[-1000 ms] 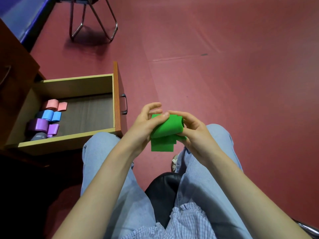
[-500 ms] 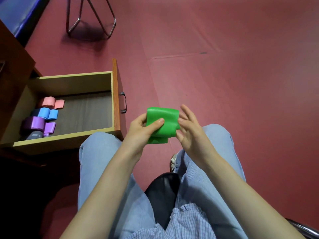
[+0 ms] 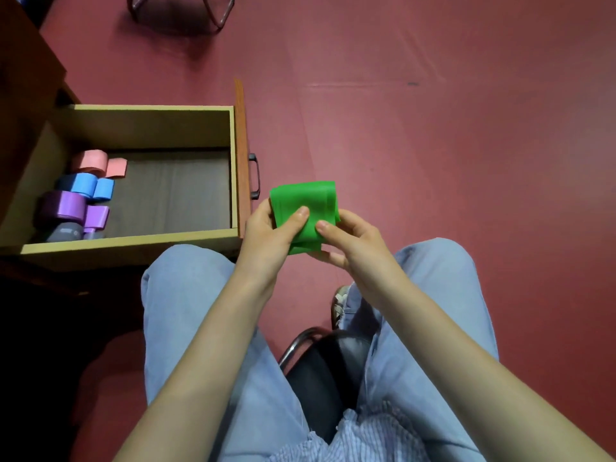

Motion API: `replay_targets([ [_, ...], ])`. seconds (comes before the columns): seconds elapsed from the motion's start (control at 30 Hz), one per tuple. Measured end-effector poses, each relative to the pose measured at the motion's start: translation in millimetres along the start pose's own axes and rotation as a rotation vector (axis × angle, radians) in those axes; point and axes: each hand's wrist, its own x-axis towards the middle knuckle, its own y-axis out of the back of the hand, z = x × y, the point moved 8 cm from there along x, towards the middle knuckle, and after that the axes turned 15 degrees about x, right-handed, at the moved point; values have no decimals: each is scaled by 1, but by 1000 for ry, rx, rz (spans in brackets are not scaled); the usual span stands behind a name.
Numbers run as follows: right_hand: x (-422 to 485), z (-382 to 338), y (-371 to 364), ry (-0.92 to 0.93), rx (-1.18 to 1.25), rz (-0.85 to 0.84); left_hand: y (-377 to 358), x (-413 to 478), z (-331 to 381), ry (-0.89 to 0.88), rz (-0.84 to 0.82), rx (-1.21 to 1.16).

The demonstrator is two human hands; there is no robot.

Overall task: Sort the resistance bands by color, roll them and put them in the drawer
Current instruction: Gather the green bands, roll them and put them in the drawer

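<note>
A rolled green resistance band (image 3: 305, 203) sits between both hands above my knees. My left hand (image 3: 270, 228) grips its left side with the thumb pressed on top. My right hand (image 3: 350, 236) holds its right side, thumb on the front. The open wooden drawer (image 3: 133, 243) is to the left. Inside it, along the left wall, lie a pink roll (image 3: 91, 160), a blue roll (image 3: 83, 184), a purple roll (image 3: 65, 205) and a grey roll (image 3: 65, 232), partly hidden by the drawer's near wall.
The drawer's front panel with a black handle (image 3: 255, 176) is just left of my left hand. The legs of a metal chair (image 3: 213, 11) stand on the red floor at the top. I sit on a black chair (image 3: 320, 365), knees apart.
The loose tail of the green band has been wound in, so the roll is now compact. Both hands shifted their grip and the view tilted slightly down.
</note>
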Motion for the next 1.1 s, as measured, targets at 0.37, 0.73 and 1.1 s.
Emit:
replay_targets([
  [0.37,69,44,-100,-81,-252,-220,102,41,-38,96,293,-109],
  [0.73,180,131,-190,-362,-439,-354,251,95,-69,171,419,170],
  [1.1,224,254,-269,-600,-784,-491,360,118,-134,689,175,1194],
])
